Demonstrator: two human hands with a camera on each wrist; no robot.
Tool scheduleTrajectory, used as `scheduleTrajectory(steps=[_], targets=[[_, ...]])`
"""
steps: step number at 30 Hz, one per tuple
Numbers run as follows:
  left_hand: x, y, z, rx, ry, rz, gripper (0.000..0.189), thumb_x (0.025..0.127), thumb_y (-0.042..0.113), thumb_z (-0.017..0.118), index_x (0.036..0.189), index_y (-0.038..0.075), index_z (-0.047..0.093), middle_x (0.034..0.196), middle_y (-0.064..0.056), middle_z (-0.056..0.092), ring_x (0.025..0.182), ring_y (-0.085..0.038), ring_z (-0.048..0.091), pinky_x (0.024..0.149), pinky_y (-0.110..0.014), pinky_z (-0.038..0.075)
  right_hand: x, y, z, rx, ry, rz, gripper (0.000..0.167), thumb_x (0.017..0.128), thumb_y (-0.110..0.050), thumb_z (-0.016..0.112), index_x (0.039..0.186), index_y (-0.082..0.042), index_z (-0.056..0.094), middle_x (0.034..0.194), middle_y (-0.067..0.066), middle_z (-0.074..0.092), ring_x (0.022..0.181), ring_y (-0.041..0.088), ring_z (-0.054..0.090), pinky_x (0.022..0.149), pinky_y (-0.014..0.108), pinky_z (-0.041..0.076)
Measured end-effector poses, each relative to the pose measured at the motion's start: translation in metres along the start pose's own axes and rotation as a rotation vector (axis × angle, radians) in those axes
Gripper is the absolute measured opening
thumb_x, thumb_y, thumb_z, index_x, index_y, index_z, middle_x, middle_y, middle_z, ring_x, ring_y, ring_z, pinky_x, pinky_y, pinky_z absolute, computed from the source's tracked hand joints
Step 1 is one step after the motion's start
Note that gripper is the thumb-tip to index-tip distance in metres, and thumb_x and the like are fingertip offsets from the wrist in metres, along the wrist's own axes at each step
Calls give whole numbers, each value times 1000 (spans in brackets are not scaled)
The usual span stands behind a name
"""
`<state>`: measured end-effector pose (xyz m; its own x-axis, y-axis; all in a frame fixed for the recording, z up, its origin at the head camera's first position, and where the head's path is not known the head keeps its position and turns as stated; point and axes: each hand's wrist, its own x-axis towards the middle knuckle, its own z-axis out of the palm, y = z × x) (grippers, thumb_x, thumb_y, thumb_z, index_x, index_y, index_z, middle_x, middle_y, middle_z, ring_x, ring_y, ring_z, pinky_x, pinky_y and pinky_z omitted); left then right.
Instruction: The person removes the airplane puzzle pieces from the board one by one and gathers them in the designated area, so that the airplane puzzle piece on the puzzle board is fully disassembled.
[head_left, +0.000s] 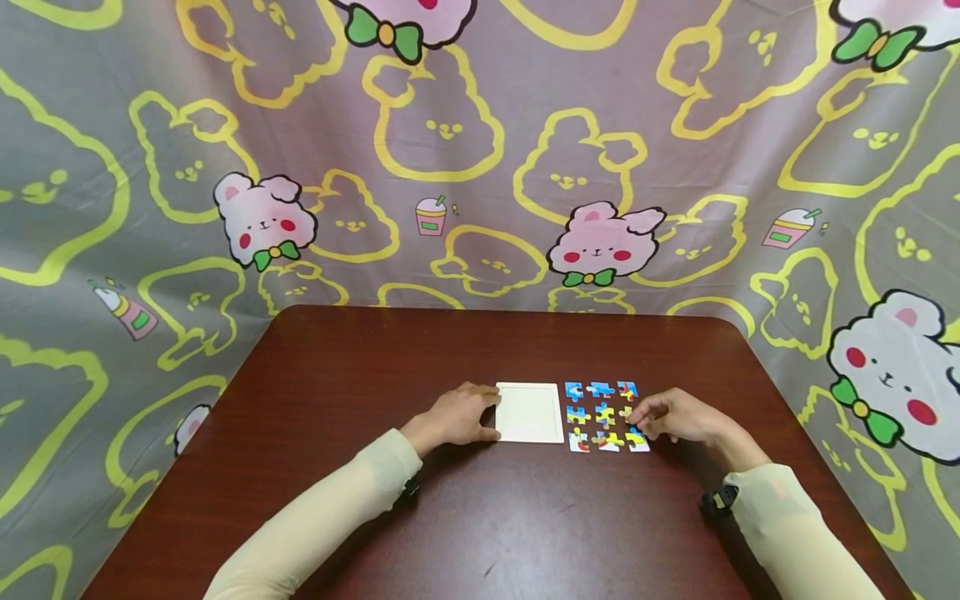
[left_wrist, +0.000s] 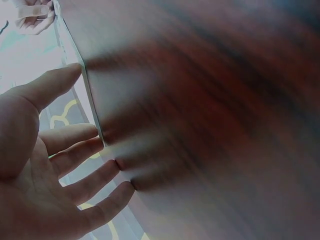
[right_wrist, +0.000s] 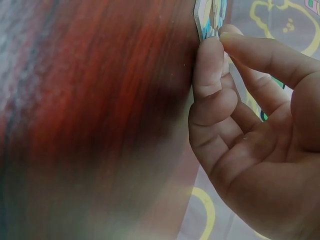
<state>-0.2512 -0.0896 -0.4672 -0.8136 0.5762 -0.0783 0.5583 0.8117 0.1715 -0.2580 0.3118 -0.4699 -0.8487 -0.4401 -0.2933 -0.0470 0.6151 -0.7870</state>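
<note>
A shallow white puzzle tray lies on the table, and my left hand touches its left edge. In the left wrist view, the fingers of the left hand are spread and fairly straight, with thumb and fingertips against the tray's rim. Several colourful jigsaw pieces lie in loose rows right of the tray. At their right side my right hand pinches a puzzle piece between thumb and fingertip; the fingers mostly cover it. In the right wrist view, the right hand's other fingers are curled.
The dark red-brown wooden table has rounded far corners. A grey curtain with yellow outlines and rabbit faces hangs around its back and sides. Both wrists wear dark straps over pale sleeves.
</note>
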Motion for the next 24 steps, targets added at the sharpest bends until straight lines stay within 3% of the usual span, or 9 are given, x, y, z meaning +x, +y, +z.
scheduleTrajectory(steps=[15, 24], targets=[[-1, -3, 1, -3, -10, 1, 63, 89, 44, 72, 140, 10, 58, 151, -8, 51, 136, -31, 50, 110, -43, 45, 2, -7, 2, -9, -6, 10, 20, 91, -6, 64, 109, -1, 72, 92, 14, 71, 73, 19, 59, 54, 29, 45], [-2, -9, -10, -71, 63, 12, 54, 94, 37, 66, 138, 6, 59, 141, -10, 59, 127, -31, 58, 102, -45, 51, 7, -17, -3, -36, 46, 14, 18, 96, -13, 62, 105, -1, 72, 87, 14, 69, 76, 20, 62, 58, 33, 49]])
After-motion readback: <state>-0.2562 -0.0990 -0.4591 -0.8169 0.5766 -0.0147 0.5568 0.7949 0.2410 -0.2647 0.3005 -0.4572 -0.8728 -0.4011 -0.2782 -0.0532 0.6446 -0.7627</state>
